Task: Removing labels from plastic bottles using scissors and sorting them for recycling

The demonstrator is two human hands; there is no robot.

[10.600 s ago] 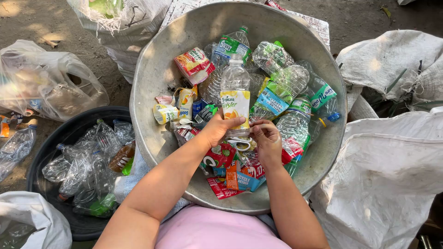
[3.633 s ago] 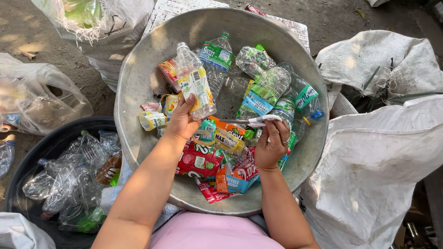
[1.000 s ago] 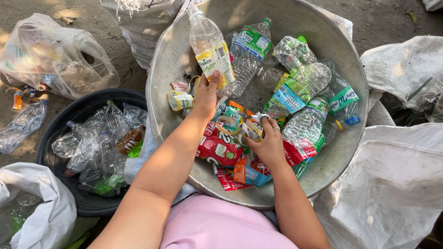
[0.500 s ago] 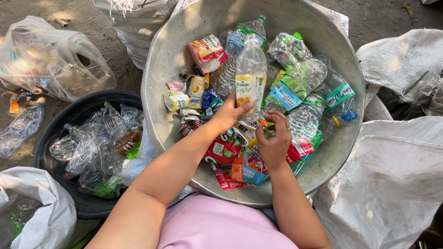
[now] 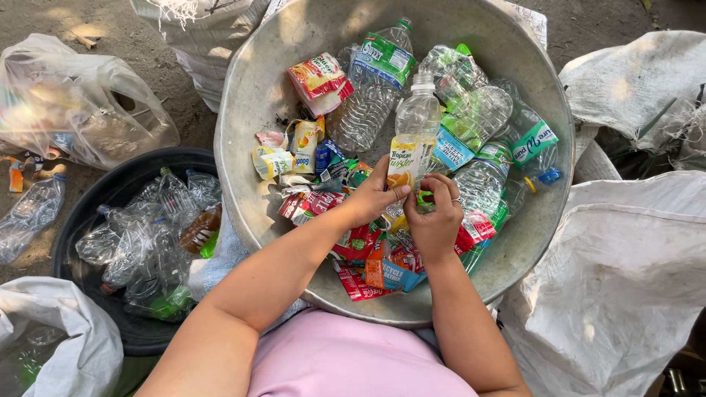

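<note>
- Ground [image 5: 184, 125]: bare, dusty dirt, sunlit in patches, with no floor covering visible.
- Basin [image 5: 254, 110]: large, round, grey metal, dull and scuffed, set on the ground before the person; it holds clear bottles and a heap of torn coloured labels [image 5: 368, 257].
- Bottle [image 5: 413, 136]: clear plastic, uncapped, with a yellow label; it stands upright over the middle of the basin, neck pointing away from the person.
- Left hand [image 5: 373, 200]: closed around the bottle's lower end, thumb and fingers pressed to the label.
- Right hand [image 5: 435, 220]: just beside the left, fingertips pinched together at the bottom edge of the label; a ring shows on one finger. Whether it grips the label or only touches it cannot be told.
- Tub [image 5: 103, 202]: black, round, left of the basin and touching its rim; filled with crushed clear bottles stripped of labels.
- Sacks [image 5: 625, 257]: white woven bags, crumpled, along the right side and at the top edge.
- Bag [image 5: 81, 103]: translucent plastic, upper left, holding mixed scraps.
- Loose bottle [image 5: 29, 217]: flattened, on the dirt at the far left.
</note>
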